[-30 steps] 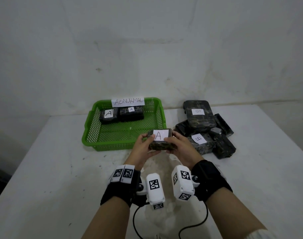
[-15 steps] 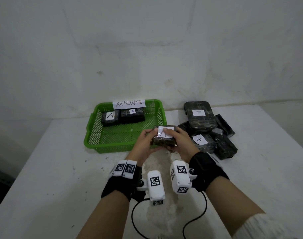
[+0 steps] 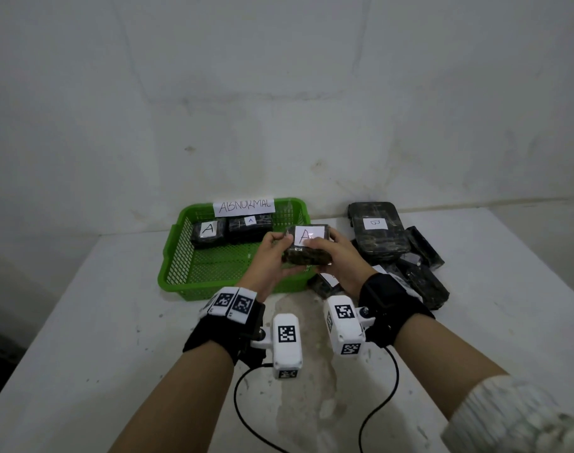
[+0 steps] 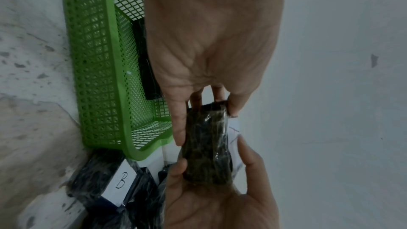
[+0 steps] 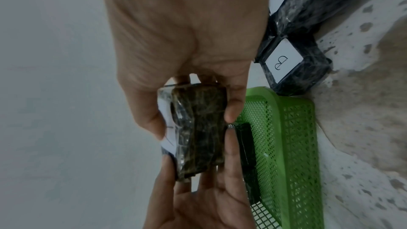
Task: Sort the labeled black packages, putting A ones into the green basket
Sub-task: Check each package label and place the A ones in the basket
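Both hands, left [image 3: 268, 260] & right [image 3: 336, 256], grip one A pkg [image 3: 306, 245] between thumb and fingers, held in the air over the basket's [image 3: 177, 256] right near corner. I'm mid-carry: A label faces up, so sorting is decided and placing is what's left. Two A pkgs [image 3: 230, 228] already lie along the basket's far wall. Next I'd push fwd & left past the rim, lower onto bare mesh, then let go. B pile [image 3: 378, 230] sits on the table [image 3: 83, 322] just right of the basket.
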The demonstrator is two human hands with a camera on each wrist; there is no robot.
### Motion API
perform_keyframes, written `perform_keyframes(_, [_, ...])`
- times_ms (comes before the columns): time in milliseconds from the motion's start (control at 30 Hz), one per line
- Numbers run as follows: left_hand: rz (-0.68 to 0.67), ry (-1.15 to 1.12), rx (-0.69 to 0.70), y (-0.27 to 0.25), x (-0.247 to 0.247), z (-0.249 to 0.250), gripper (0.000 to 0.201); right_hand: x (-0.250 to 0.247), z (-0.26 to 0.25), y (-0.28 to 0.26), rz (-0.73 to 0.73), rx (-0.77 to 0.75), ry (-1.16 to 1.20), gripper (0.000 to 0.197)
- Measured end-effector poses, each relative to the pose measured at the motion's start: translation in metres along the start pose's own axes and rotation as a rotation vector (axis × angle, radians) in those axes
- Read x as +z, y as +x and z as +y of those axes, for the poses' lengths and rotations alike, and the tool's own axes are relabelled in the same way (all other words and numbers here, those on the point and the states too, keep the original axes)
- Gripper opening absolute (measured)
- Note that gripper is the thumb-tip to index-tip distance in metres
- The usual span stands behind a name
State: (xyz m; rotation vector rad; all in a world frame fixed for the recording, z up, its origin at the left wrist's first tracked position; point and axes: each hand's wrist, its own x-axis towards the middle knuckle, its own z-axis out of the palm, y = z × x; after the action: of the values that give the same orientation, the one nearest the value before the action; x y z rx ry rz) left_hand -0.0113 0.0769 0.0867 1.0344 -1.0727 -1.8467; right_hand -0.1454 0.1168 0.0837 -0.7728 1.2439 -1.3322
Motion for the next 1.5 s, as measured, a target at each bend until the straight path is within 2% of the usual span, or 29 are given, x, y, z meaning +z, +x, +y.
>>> perform_keyframes(67, [-0.005, 0.013, 0.015, 0.001, -0.001, 0.0, 0.009, -0.001, -0.002, 0.002, -0.009, 0.021, 0.027, 0.01])
perform_keyframes(200, [-0.019, 0.051, 0.018, 0.001, -0.001, 0.002, 0.007, -0.004, -0.002, 0.006, 0.01, 0.007, -0.012, 0.005])
perform_keyframes(267, [0.025, 0.162, 0.051, 0.002, -0.003, 0.003, 0.003, -0.005, -0.002, 0.005, -0.004, -0.016, -0.006, 0.011])
perform_keyframes(333, [0.079, 0.291, 0.081, 0.006, -0.007, 0.003, 0.013, -0.004, -0.004, 0.005, -0.007, -0.027, -0.006, 0.027])
perform_keyframes(400, [0.094, 0.365, 0.075, 0.01, -0.011, 0.003, 0.016, -0.004, -0.005, 0.006, 0.032, -0.054, -0.023, 0.034])
perform_keyframes(500, [0.085, 0.316, 0.014, 0.011, -0.014, 0.004, 0.018, -0.005, -0.004, 0.009, 0.044, -0.11, -0.039, 0.017])
perform_keyframes(533, [0.077, 0.257, -0.019, 0.01, -0.013, 0.005, 0.02, -0.006, -0.003, 0.01, 0.032, -0.121, -0.036, 0.027])
perform_keyframes(600, [0.061, 0.14, -0.082, 0.006, -0.009, 0.008, 0.024, -0.008, 0.0, 0.01, 0.012, -0.147, -0.053, 0.06])
perform_keyframes(633, [0.063, 0.091, -0.104, 0.005, -0.008, 0.008, 0.026, -0.008, 0.001, 0.008, -0.002, -0.166, -0.088, 0.071])
perform_keyframes(700, [0.085, 0.05, -0.129, 0.005, -0.007, 0.006, 0.031, -0.008, 0.004, 0.004, -0.046, -0.213, -0.19, 0.081])
perform_keyframes(800, [0.104, 0.063, -0.141, 0.004, -0.004, 0.004, 0.051, -0.008, 0.006, -0.002, -0.123, -0.265, -0.329, 0.09])
perform_keyframes(833, [0.102, 0.068, -0.139, 0.006, -0.004, 0.002, 0.052, -0.008, 0.007, -0.003, -0.139, -0.269, -0.334, 0.087])
perform_keyframes(900, [0.125, 0.073, -0.109, 0.006, -0.004, 0.0, 0.037, -0.005, 0.006, -0.007, -0.138, -0.255, -0.241, 0.065])
perform_keyframes(967, [0.105, 0.081, -0.088, 0.007, -0.006, -0.002, 0.027, -0.004, 0.004, -0.004, -0.049, -0.21, -0.082, 0.037])
perform_keyframes(1033, [0.041, 0.107, -0.066, 0.003, -0.006, -0.001, 0.028, -0.007, 0.002, -0.001, 0.027, -0.162, -0.053, 0.025])
perform_keyframes(1200, [-0.08, 0.201, 0.004, -0.004, -0.005, 0.002, 0.027, -0.005, 0.006, -0.004, -0.098, 0.019, -0.15, 0.027])
perform_keyframes(1300, [-0.104, 0.229, 0.03, -0.005, -0.005, 0.003, 0.029, -0.004, 0.008, -0.002, -0.028, -0.007, -0.1, 0.021])
perform_keyframes(1400, [-0.068, 0.236, 0.021, -0.003, -0.005, 0.003, 0.037, -0.005, 0.009, 0.0, 0.038, -0.031, -0.088, 0.014])
perform_keyframes(1500, [-0.004, 0.233, 0.072, -0.001, -0.005, 0.001, 0.035, -0.005, 0.008, -0.001, 0.007, -0.055, -0.085, 0.02])
